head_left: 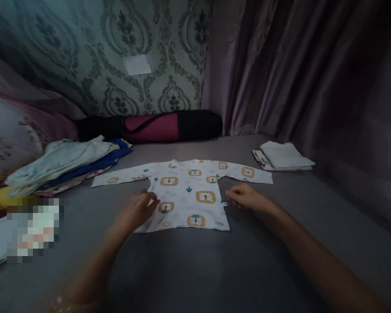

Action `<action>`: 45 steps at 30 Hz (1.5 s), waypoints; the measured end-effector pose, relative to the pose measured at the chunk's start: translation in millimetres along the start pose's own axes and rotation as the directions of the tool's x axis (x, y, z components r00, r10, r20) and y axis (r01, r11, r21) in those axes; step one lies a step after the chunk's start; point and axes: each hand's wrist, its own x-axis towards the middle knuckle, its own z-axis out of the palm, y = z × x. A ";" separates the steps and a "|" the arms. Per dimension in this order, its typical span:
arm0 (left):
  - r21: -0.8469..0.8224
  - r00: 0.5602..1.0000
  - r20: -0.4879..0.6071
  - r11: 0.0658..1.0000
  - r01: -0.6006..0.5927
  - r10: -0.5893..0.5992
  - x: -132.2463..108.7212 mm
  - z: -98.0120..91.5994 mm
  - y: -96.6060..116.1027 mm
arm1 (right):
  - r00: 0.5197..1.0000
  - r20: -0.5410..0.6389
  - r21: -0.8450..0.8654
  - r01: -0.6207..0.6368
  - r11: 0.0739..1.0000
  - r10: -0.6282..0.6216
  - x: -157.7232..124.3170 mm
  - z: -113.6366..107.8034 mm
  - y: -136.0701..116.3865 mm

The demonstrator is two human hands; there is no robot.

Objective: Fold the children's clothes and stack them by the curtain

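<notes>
A small white long-sleeved shirt (182, 195) with yellow lion faces and green plant prints lies flat, its sleeves stretched out to both sides and its hem towards me. Over its left side edge is my left hand (139, 209), fingers loosely bent and thumb slightly apart; I cannot tell whether it touches the cloth. My right hand (247, 196) hovers just off the shirt's right side, close to a small white side label (224, 204). Its fingers are curled together with nothing visible in them.
The grey bed sheet (195, 269) lies beneath everything. Loose clothes (68, 158) are heaped at left, near a pixelated item (35, 232). Folded white cloths (285, 155) rest at right. A black and maroon long bag (153, 127) lies along the wall, beside purple curtains (247, 65).
</notes>
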 end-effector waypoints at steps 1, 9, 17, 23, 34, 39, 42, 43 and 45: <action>-0.028 0.998 -0.026 0.998 -0.065 0.064 16.4 2.1 9.3 | 0.996 -0.094 -0.011 0.008 1.000 -0.009 12.6 -6.5 -2.4; 0.149 0.991 -0.130 0.989 0.001 0.019 122.1 72.6 65.4 | 0.882 -0.358 -0.464 0.118 0.878 -0.308 105.1 23.1 -34.1; 0.146 0.991 0.002 0.980 0.133 -0.135 123.7 92.4 64.1 | 0.931 -0.276 -0.477 0.084 0.875 -0.240 128.3 52.5 -21.7; 0.100 0.989 0.069 0.987 0.124 -0.131 123.4 75.5 69.2 | 0.930 -0.299 -0.422 0.070 0.904 -0.212 119.3 13.1 -18.7; -0.001 0.990 0.140 0.999 -0.033 0.033 115.5 75.2 74.2 | 0.956 -0.277 -0.545 -0.071 0.835 -0.099 94.3 -1.8 35.6; 0.092 0.978 0.207 0.996 0.007 -0.026 84.6 54.1 45.7 | 0.878 -0.472 -0.540 -0.221 0.812 -0.075 79.0 -20.7 52.1; 0.091 0.977 0.213 0.996 0.011 -0.030 67.6 47.4 32.4 | 0.921 -0.389 -0.523 -0.225 0.822 0.005 67.6 -27.6 65.4; 0.087 0.978 0.209 0.996 0.010 -0.029 64.4 47.9 29.7 | 0.930 -0.368 -0.515 -0.220 0.829 0.018 64.1 -28.7 68.9; 0.078 0.982 0.190 0.997 0.004 -0.019 61.8 52.1 26.2 | 0.911 -0.412 -0.507 -0.239 0.828 0.010 57.0 -29.8 74.5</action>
